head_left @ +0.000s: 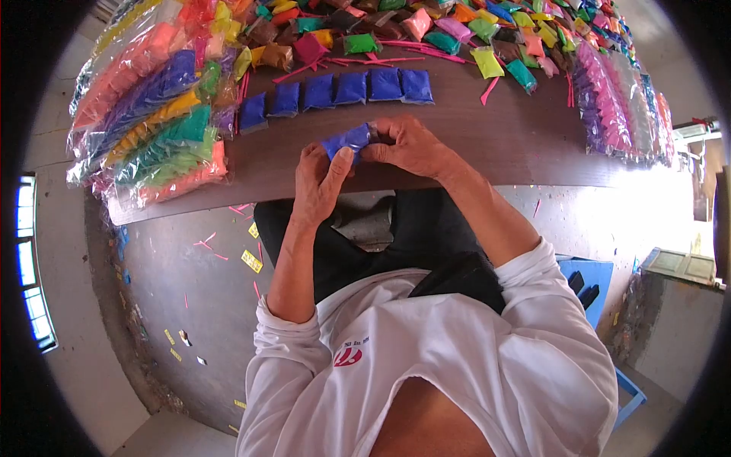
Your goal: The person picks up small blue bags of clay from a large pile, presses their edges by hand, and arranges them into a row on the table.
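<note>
Between my two hands, just over the table's near edge, is a small clear packet of blue material (346, 142). My left hand (321, 177) grips its left side, with the thumb pressed on the front. At its right end, the fingers of my right hand (403, 145) pinch the clear plastic edge. Beyond my hands lies a row of several similar blue packets (319, 92), side by side on the dark table (487, 137). What is inside the packets cannot be made out.
Long clear bags of coloured packets (164, 126) are stacked at the left. A heap of loose coloured packets (457, 30) covers the back, with pink strips (411, 49) before it. More filled bags (609, 107) stand at the right. A blue stool (590, 278) is beside me.
</note>
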Demonstrator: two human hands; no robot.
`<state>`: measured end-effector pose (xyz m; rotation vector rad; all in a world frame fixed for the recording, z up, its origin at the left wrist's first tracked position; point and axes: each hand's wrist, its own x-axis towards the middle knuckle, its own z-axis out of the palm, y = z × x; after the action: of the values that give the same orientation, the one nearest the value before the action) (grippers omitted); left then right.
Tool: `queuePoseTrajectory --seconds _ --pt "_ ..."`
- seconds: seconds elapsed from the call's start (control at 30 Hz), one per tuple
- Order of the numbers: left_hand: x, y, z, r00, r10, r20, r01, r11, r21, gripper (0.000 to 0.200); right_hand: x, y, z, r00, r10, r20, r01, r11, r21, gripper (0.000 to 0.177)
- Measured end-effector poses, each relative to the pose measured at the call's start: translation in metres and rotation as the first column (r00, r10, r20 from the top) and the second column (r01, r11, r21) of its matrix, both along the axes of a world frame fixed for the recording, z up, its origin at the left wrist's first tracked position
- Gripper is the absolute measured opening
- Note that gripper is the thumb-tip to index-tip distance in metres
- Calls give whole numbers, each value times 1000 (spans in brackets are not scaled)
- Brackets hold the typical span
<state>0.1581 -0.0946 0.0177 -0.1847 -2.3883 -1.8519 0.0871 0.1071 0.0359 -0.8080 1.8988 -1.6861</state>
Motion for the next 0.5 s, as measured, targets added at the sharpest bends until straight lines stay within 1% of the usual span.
queuePoseTrajectory --seconds 0.03,0.1,0.13,0.2,0.23,0.3,0.37,0.43,0.5 --pt "0 0 1 1000 -9 0 9 1000 4 49 0 0 -2 1000 -2 -5 2 1000 -24 24" --pt "0 2 -3 999 32 -16 -31 999 31 50 0 -1 -9 1000 -5 -15 4 997 -73 22" --pt "0 3 -4 998 53 -24 -52 998 45 50 0 0 -9 1000 4 15 -3 997 -75 21" --pt "0 1 -2 999 37 -3 -37 999 39 51 -1 3 -7 997 24 74 -18 997 -78 21" --pt "0 0 -1 1000 29 8 -30 999 37 51 1 2 -5 996 -15 83 22 996 -85 19" --pt "3 4 1 991 52 124 -67 991 118 52 4 0 -3 991 -91 101 101 990 -99 17" --pt "3 3 1 989 33 142 -49 992 115 52 1 2 -10 993 -79 84 85 994 -70 17" --pt "1 -1 -1 997 -3 78 -1 999 51 53 -1 3 -15 996 -69 62 73 995 -71 18" --pt "0 0 -3 999 17 43 -18 999 31 53 0 2 -15 998 -59 38 63 993 -104 19"
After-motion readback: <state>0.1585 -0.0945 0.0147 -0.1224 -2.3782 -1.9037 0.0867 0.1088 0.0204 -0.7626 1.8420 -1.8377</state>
